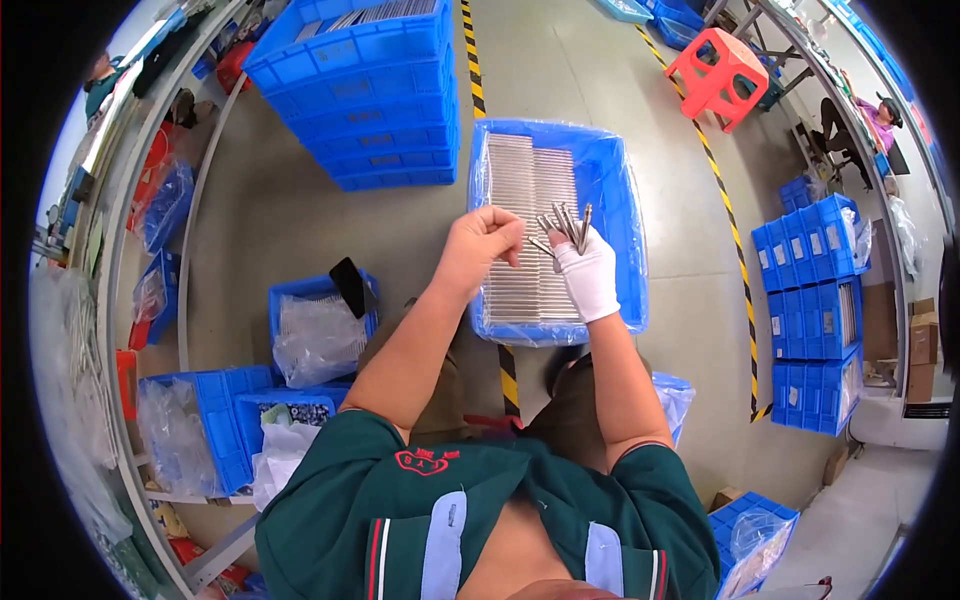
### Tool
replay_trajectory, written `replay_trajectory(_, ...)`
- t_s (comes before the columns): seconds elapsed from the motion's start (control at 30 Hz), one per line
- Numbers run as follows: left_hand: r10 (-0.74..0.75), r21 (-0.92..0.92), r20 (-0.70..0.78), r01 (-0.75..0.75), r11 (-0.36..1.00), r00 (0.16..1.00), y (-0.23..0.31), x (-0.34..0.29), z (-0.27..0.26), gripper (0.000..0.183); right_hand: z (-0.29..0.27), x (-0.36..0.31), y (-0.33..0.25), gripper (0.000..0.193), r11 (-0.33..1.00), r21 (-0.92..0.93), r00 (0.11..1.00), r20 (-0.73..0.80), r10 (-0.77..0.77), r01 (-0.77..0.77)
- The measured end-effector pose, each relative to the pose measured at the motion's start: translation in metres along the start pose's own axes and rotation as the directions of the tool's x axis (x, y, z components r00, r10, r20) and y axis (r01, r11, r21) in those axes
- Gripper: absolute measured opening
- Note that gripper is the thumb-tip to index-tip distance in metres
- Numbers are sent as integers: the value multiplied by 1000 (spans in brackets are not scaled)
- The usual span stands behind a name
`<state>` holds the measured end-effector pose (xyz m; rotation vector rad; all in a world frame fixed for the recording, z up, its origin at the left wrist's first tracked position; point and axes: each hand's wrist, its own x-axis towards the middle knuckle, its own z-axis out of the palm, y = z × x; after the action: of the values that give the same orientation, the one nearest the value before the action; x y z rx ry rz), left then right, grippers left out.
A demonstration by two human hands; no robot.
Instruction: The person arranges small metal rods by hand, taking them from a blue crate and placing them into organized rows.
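A blue plastic crate (625, 200) lined with clear film stands in front of me. Slim silvery metal rods (512, 290) lie packed in two columns across its left and middle part. My right hand (588, 275), in a white glove, is above the crate and grips several metal rods (566, 225), fanned out with their ends pointing up and away. My bare left hand (485, 245) hovers over the left column, fingers curled into a pinch. Whatever the pinch may hold is hidden by the fingers.
Stacked blue crates (390, 130) stand at the far left. A black phone (348, 287) rests on a film-covered crate (372, 285) to my left. More blue crates (815, 310) and a red stool (718, 75) are to the right. Striped tape (473, 60) marks the floor.
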<state>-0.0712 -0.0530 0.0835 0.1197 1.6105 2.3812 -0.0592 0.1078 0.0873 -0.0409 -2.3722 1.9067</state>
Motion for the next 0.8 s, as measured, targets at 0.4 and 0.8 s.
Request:
replay_trajectory(0.4, -37, -42, -22, 36, 998, 999, -5, 6, -8, 9, -6, -4, -4, 21, 997, -49, 984, 160, 74, -67)
replay_trajectory(0.8, 16, 29, 3, -16, 999, 1000, -9, 2, -9, 9, -3, -3, 6, 19, 985, -18, 973, 149, 175, -174)
